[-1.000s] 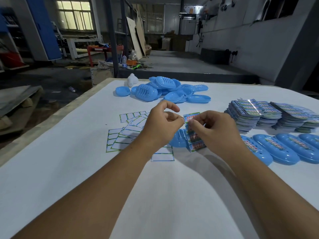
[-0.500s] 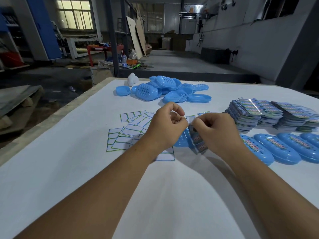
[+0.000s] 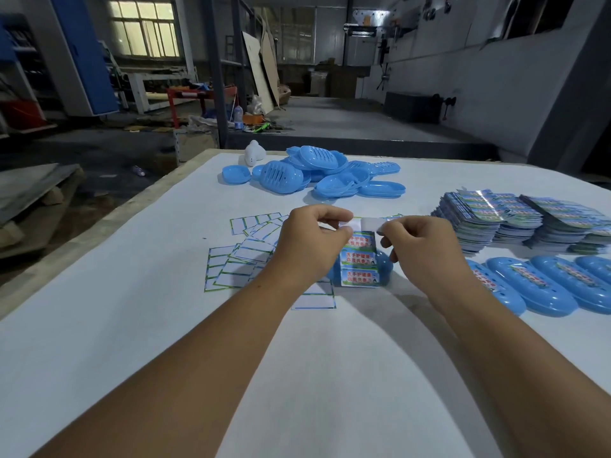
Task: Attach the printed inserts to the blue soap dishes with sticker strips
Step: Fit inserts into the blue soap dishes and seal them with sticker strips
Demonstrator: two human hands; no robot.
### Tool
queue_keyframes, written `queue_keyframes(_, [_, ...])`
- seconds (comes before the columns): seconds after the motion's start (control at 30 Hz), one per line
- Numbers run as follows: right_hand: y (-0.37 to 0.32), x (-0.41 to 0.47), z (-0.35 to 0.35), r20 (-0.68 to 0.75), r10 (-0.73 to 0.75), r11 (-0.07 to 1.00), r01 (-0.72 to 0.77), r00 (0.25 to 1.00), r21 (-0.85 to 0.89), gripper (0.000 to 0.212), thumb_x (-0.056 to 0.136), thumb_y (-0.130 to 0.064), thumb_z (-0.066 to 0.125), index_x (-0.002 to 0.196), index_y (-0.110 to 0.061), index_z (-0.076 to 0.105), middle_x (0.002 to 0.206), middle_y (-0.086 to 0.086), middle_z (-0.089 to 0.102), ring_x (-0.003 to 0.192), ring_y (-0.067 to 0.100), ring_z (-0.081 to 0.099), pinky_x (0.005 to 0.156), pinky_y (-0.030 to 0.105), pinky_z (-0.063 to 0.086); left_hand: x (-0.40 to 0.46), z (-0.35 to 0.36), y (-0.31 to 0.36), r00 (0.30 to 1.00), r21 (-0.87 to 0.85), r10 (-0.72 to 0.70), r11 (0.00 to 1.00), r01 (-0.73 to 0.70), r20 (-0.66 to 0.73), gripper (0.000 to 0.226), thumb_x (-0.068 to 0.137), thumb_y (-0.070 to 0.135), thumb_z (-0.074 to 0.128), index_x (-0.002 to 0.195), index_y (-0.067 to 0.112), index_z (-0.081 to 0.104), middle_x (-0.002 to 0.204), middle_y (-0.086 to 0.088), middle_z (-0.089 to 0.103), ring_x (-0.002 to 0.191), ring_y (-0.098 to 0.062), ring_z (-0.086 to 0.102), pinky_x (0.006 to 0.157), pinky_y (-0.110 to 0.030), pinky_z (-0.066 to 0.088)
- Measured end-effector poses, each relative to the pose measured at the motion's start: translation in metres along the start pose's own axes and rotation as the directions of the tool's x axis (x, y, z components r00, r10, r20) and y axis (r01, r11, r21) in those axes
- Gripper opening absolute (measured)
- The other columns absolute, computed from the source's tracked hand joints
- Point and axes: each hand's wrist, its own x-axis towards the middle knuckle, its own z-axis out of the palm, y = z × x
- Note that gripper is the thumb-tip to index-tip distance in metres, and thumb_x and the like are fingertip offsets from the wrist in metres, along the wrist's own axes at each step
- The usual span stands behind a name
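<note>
**Blue dish and printed insert under two pinching hands**

Blue oval plastic soap dish (image 3: 385, 264) lies on the white-covered table (image 3: 165, 325) between the two hands, mostly hidden by the glossy printed insert (image 3: 360, 259) laid over it. The insert is a rectangle with three stacked bands of red and dark characters on green and blue; its long axis runs away from the person, crossing the dish, whose own long axis runs left to right.

Above the insert's far end, a pale translucent sticker strip (image 3: 365, 223) stretches sideways between the hands. The left hand (image 3: 307, 246) has its fingers (image 3: 334, 214) curled, thumb and forefinger pinching the strip's left end. The right hand (image 3: 423, 249) is likewise curled, pinching the right end.

Left of the hands lie scattered white backing sheets with green borders (image 3: 238, 256). A loose heap of blue soap dishes and slotted lids (image 3: 310, 173) sits at the table's far side. On the right stand stacks of printed inserts (image 3: 496, 226), and nearer, a row of finished blue dishes with inserts attached (image 3: 545, 282).
</note>
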Motion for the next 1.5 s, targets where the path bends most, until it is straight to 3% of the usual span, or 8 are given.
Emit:
queue_keyframes(0.2, [0.008, 0.005, -0.005, -0.086, 0.094, 0.996, -0.093, 0.992, 0.014, 0.032, 0.087, -0.023, 0.058, 0.062, -0.004, 0.067, 0.044, -0.013, 0.057, 0.037, 0.006, 0.038, 0.038, 0.019, 0.033, 0.008, -0.006, -0.005, 0.997, 0.003, -0.038, 0.999, 0.038, -0.063, 0.017, 0.092, 0.017, 0.069, 0.097, 0.034, 0.071, 0.093, 0.019, 0.064, 0.088, -0.01, 0.069, 0.076, -0.031, 0.062])
queue_keyframes(0.47, [0.008, 0.003, -0.007, -0.088, 0.058, 0.995, -0.065, 0.994, -0.077, 0.03, 0.084, -0.023, 0.054, 0.069, 0.002, 0.063, 0.051, 0.003, 0.05, 0.049, 0.015, 0.032, 0.054, 0.028, 0.03, 0.021, -0.028, -0.015, 0.974, 0.201, -0.05, 0.975, 0.095, -0.221, 0.026, 0.091, 0.01, 0.06, 0.111, 0.021, 0.073, 0.1, 0.009, 0.066, 0.083, -0.006, 0.062, 0.067, -0.014, 0.048])
queue_keyframes(0.6, [0.007, 0.002, -0.005, -0.05, 0.017, 0.989, -0.024, 0.999, -0.148, 0.031, 0.084, -0.024, 0.056, 0.074, 0.004, 0.064, 0.069, 0.024, 0.057, 0.056, 0.016, 0.037, 0.056, 0.03, 0.032, 0.024, -0.041, -0.019, 0.963, 0.473, -0.012, 0.869, 0.143, -0.269, 0.027, 0.094, 0.01, 0.058, 0.117, 0.017, 0.07, 0.118, -0.002, 0.067, 0.103, -0.019, 0.062, 0.086, -0.03, 0.052])
queue_keyframes(0.83, [0.004, 0.0, -0.004, -0.069, -0.044, 0.985, 0.032, 0.997, -0.171, 0.03, 0.081, -0.027, 0.058, 0.066, -0.002, 0.064, 0.063, 0.016, 0.058, 0.051, 0.01, 0.036, 0.053, 0.027, 0.035, 0.021, -0.041, -0.02, 0.989, 0.776, 0.033, 0.624, 0.093, -0.144, 0.021, 0.095, 0.025, 0.06, 0.113, 0.024, 0.069, 0.115, -0.003, 0.063, 0.109, -0.023, 0.054, 0.087, -0.035, 0.046])
queue_keyframes(0.9, [0.002, -0.002, -0.004, -0.079, -0.07, 0.983, 0.055, 0.994, -0.175, 0.028, 0.08, -0.026, 0.058, 0.06, -0.006, 0.06, 0.048, 0.001, 0.049, 0.046, 0.008, 0.034, 0.051, 0.026, 0.034, 0.017, -0.036, -0.013, 0.985, 0.645, 0.076, 0.763, 0.041, -0.152, 0.009, 0.092, 0.033, 0.064, 0.095, 0.027, 0.07, 0.097, 0.006, 0.066, 0.095, -0.014, 0.059, 0.08, -0.032, 0.049])
queue_keyframes(1.0, [-0.002, -0.006, -0.001, -0.08, -0.115, 0.978, 0.099, 0.99, -0.181, 0.027, 0.08, -0.027, 0.061, 0.057, -0.014, 0.06, 0.045, -0.012, 0.052, 0.046, 0.005, 0.044, 0.049, 0.024, 0.035, 0.007, -0.018, 0.003, 0.995, 0.138, -0.102, 0.986, 0.098, 0.024, 0.017, 0.086, 0.039, 0.073, 0.076, 0.026, 0.072, 0.068, 0.013, 0.07, 0.066, 0.002, 0.063, 0.066, -0.023, 0.047])
queue_keyframes(1.2, [-0.005, -0.009, 0.003, -0.06, -0.217, 0.968, 0.206, 0.974, -0.142, 0.024, 0.081, -0.029, 0.067, 0.058, -0.02, 0.062, 0.054, -0.014, 0.061, 0.049, 0.004, 0.048, 0.052, 0.023, 0.04, -0.003, 0.002, 0.004, 0.98, -0.025, -0.09, 0.995, 0.095, 0.176, 0.019, 0.085, 0.042, 0.074, 0.079, 0.024, 0.078, 0.076, 0.012, 0.075, 0.079, -0.004, 0.07, 0.075, -0.024, 0.054])
queue_keyframes(1.5, [-0.003, -0.01, 0.004, 0.098, -0.34, 0.934, 0.348, 0.935, -0.078, 0.028, 0.094, -0.034, 0.068, 0.07, -0.047, 0.07, 0.057, -0.019, 0.062, 0.044, 0.008, 0.04, 0.044, 0.018, 0.03, -0.001, -0.001, 0.003, 0.982, -0.047, -0.115, 0.991, 0.123, 0.149, 0.02, 0.088, 0.037, 0.073, 0.074, 0.024, 0.076, 0.062, 0.017, 0.069, 0.06, 0.011, 0.059, 0.052, -0.003, 0.039])
